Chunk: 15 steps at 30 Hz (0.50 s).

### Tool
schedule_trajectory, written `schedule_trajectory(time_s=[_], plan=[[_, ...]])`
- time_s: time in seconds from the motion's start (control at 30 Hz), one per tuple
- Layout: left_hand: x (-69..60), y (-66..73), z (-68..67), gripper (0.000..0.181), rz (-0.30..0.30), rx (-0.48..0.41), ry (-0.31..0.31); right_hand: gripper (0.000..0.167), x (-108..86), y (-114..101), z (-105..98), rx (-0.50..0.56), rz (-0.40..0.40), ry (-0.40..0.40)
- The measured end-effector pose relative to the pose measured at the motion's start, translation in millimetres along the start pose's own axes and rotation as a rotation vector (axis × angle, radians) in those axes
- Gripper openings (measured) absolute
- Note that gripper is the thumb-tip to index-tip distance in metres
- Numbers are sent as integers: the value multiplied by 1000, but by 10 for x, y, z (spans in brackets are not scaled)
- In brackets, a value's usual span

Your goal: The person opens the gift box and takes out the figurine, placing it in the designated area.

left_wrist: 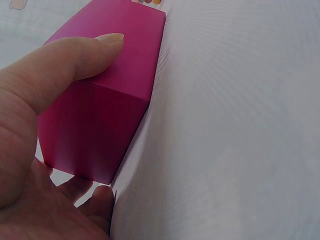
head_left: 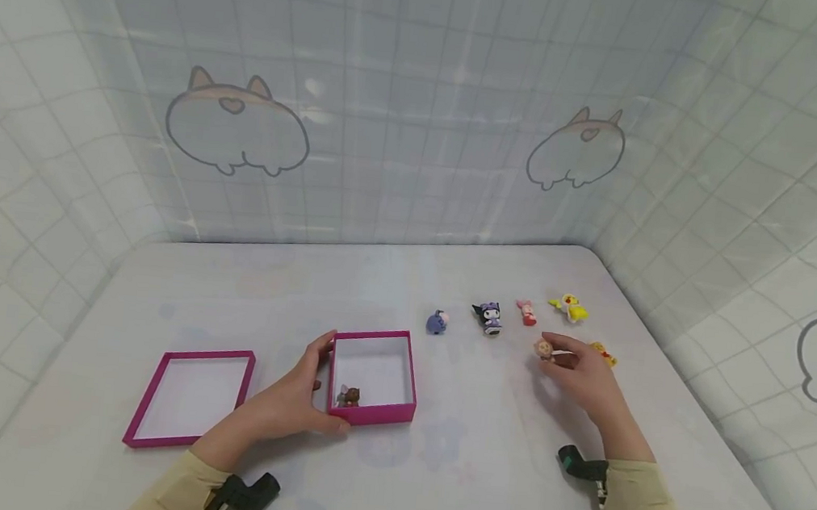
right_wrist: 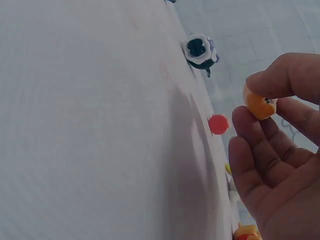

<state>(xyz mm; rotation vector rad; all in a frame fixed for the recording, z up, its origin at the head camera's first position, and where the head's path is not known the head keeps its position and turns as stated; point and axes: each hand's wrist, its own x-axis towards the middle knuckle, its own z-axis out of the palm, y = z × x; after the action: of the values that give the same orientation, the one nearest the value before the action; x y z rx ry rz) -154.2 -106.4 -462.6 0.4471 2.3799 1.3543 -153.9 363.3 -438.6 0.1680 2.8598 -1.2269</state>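
My left hand (head_left: 296,399) grips a magenta box (head_left: 382,413) with a white inside, at its left side. The thumb (left_wrist: 95,57) lies along the box's front wall and the other fingers reach round the left side. Inside the box, a small brown figurine (head_left: 349,396) lies in the near left corner. Over the right part of the table, my right hand (head_left: 583,376) pinches a small orange and beige figurine (right_wrist: 261,104) between thumb and fingertips, held above the surface. The same figurine (head_left: 544,349) shows its face in the head view.
A magenta-rimmed lid (head_left: 136,417) lies left of the box. Beyond the right hand stand a blue figurine (head_left: 437,322), a black-and-purple one (head_left: 490,318), a pink-and-red one (head_left: 527,313) and a yellow one (head_left: 570,308). An orange-yellow one (head_left: 604,354) is partly behind the hand.
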Motion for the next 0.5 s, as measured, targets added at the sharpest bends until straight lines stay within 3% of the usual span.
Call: schedule_trajectory(time_s=[0.5], plan=[[-3, -2, -2, 134, 7, -4, 0, 53, 2, 143, -38, -67, 70, 0]])
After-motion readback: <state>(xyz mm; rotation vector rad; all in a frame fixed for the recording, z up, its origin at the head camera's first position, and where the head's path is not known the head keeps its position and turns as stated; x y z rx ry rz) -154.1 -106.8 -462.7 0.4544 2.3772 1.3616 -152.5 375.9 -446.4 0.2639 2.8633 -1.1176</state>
